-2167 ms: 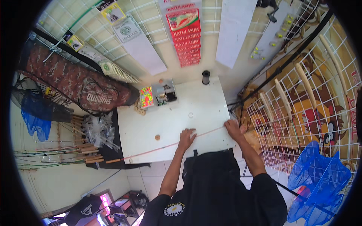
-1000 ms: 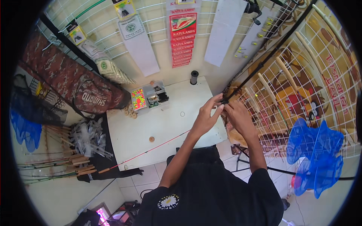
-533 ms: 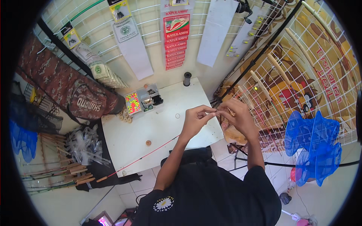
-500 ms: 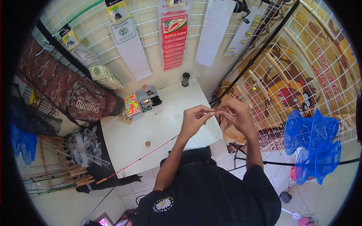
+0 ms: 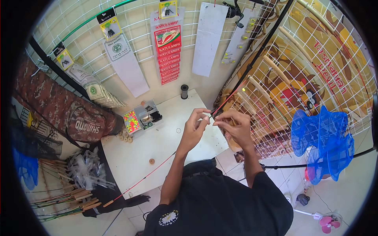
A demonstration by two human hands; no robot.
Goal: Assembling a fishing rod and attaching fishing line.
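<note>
My left hand (image 5: 193, 129) and my right hand (image 5: 237, 126) are raised close together over the right end of the white table (image 5: 130, 165). Both pinch with thumb and fingertips; what lies in them is too small to make out. A red fishing rod (image 5: 143, 178) with a cork grip lies slantwise on the table, its thin end passing behind my left forearm. Beyond my left hand is a small thin ring (image 5: 178, 130) on the tabletop. A round cork disc (image 5: 151, 161) lies farther left.
At the back stand a dark spool (image 5: 184, 91) and a clear compartment box (image 5: 157, 126) with bright beads. A camouflage rod bag (image 5: 88, 114) leans at left, above bundled rods (image 5: 78, 196). Blue nets (image 5: 323, 137) and a white wire grid (image 5: 275, 84) with rods are at right.
The view has shifted, so most things sit farther left. My fingertips, which were touching, are now slightly apart, both hands still pinching.
</note>
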